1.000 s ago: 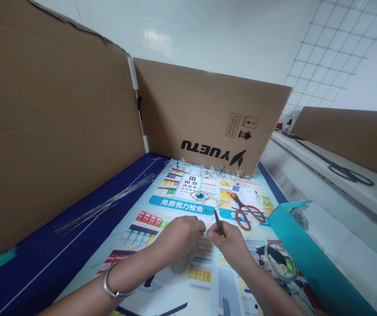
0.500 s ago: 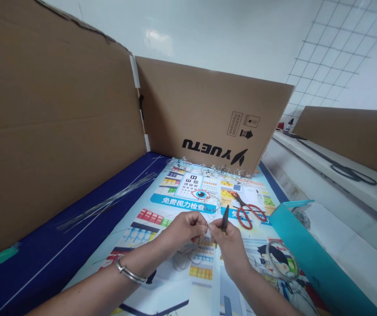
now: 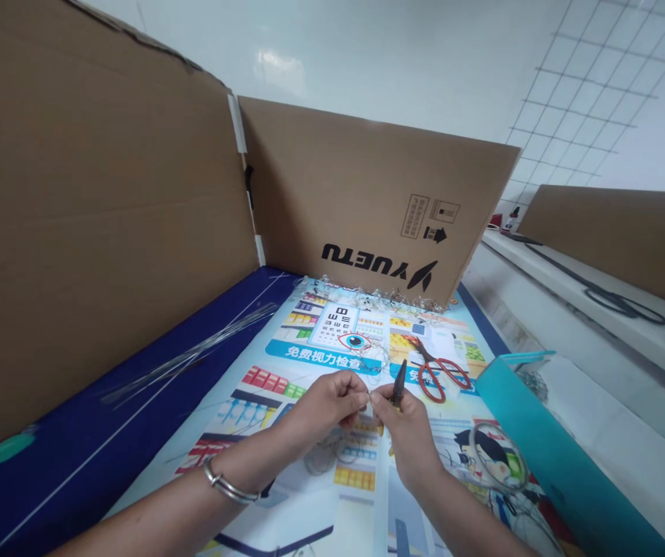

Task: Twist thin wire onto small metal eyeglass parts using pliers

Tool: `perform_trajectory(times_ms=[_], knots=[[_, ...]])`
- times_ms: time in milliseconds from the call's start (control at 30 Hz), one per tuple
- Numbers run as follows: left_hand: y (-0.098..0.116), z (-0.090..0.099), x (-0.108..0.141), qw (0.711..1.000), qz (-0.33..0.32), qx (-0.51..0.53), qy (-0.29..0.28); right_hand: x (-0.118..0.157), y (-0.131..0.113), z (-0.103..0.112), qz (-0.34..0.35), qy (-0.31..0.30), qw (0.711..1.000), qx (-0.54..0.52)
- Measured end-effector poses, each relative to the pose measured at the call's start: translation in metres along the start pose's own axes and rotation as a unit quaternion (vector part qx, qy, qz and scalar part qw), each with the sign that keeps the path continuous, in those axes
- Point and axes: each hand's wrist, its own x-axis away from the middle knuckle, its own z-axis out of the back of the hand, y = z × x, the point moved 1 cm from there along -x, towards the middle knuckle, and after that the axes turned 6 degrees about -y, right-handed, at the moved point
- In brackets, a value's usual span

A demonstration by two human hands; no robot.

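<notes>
Over the printed sheet (image 3: 286, 526), my left hand (image 3: 332, 401) is closed in a pinch on thin wire, its fingertips nearly touching those of my right hand. Thin wire (image 3: 332, 452) hangs in loops below the fingers. My right hand (image 3: 402, 422) is closed too, with dark-tipped pliers (image 3: 400, 381) held in it, jaws pointing up and away. Its thumb and forefinger pinch at the same spot; the bit of wire between the hands is too small to make out. Red-handled scissors (image 3: 440, 374) lie just beyond my right hand.
Cardboard panels (image 3: 367, 186) stand at the back and left. Straight wires (image 3: 193, 352) lie on the blue cloth at left. Small twisted wire pieces (image 3: 367, 298) line the back. At right are a wire coil (image 3: 499, 456) and a teal box (image 3: 570, 456) holding more wire.
Both hands stay almost in place, still pinching close together. The pliers have shifted very slightly to the right.
</notes>
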Motion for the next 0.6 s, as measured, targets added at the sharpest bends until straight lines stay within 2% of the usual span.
perform_trajectory(times_ms=[167, 267, 333, 367, 467, 533, 600], knots=[[0.000, 0.003, -0.001, 1.000, 0.000, -0.029, 0.003, 0.000, -0.004, -0.003, -0.020, -0.032, 0.999, -0.005], [0.007, 0.010, 0.000, 1.000, -0.005, -0.025, 0.005, 0.002, -0.009, -0.001, -0.044, -0.094, 0.995, 0.000], [0.014, 0.016, 0.002, 1.000, -0.006, -0.007, 0.007, 0.003, -0.012, 0.003, -0.053, -0.139, 0.987, 0.062], [0.018, 0.020, 0.003, 1.000, -0.004, 0.008, 0.006, 0.003, -0.013, 0.007, -0.035, -0.143, 0.981, 0.129], [0.025, 0.028, 0.004, 0.998, 0.003, 0.062, 0.009, 0.002, -0.016, 0.019, 0.063, -0.075, 0.929, 0.357], [0.026, 0.031, 0.005, 0.996, 0.004, 0.089, 0.022, 0.000, -0.016, 0.023, 0.093, -0.053, 0.908, 0.404], [0.025, 0.032, 0.004, 0.994, 0.001, 0.104, 0.034, -0.001, -0.014, 0.024, 0.049, -0.103, 0.930, 0.350]])
